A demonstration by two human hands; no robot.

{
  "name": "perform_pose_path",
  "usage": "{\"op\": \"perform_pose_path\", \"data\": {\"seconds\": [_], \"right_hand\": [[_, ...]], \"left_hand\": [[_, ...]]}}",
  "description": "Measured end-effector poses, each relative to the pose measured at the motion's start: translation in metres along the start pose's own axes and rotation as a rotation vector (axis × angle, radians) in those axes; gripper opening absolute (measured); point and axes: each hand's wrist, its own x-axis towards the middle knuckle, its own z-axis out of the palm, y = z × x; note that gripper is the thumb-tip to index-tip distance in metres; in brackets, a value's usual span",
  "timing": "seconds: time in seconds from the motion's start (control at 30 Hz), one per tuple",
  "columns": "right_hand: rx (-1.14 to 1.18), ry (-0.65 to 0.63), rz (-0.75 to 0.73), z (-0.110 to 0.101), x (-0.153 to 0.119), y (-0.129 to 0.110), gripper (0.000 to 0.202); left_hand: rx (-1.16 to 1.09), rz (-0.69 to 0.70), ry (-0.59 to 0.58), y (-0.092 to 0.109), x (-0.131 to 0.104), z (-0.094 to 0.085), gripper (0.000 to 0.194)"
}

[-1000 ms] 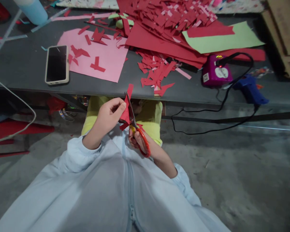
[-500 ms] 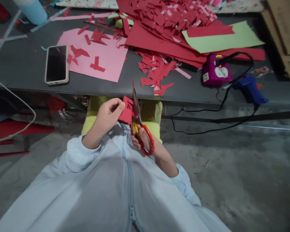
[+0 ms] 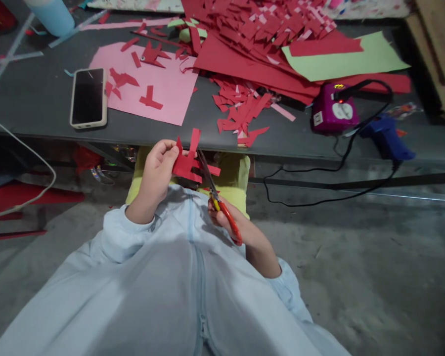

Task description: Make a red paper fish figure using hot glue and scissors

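Over my lap, in front of the table's edge, my left hand (image 3: pixel 158 167) pinches a red paper cutout (image 3: pixel 187 165) with several strips sticking out from it. My right hand (image 3: pixel 228 216) grips a pair of scissors (image 3: pixel 230 222) with red and yellow handles. The blades point up and to the left and lie against the strips on the cutout's right side. Whether the blades are parted is hard to make out. On the table beyond lie red paper scraps (image 3: pixel 244 111) and a pink sheet (image 3: pixel 163 99) with small red cut pieces on it.
A phone (image 3: pixel 89 98) lies at the table's left. On the right are a purple box (image 3: pixel 333 111) with a plugged cord and a blue glue gun (image 3: pixel 387 138), its cable hanging off the edge. Red sheets (image 3: pixel 252 69) and a pale green sheet (image 3: pixel 348 62) lie behind.
The red cutout has turned and opened to view, its strips now pointing up and right. My left hand has shifted left, and the scissors have come down and tilted left.
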Motion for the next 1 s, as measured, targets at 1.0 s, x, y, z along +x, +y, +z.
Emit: {"op": "perform_pose_path", "data": {"seconds": [1.0], "right_hand": [[0.027, 0.041, 0.068, 0.005, 0.005, 0.001, 0.051]], "left_hand": [[0.066, -0.021, -0.048, -0.006, 0.004, -0.005, 0.032]]}}
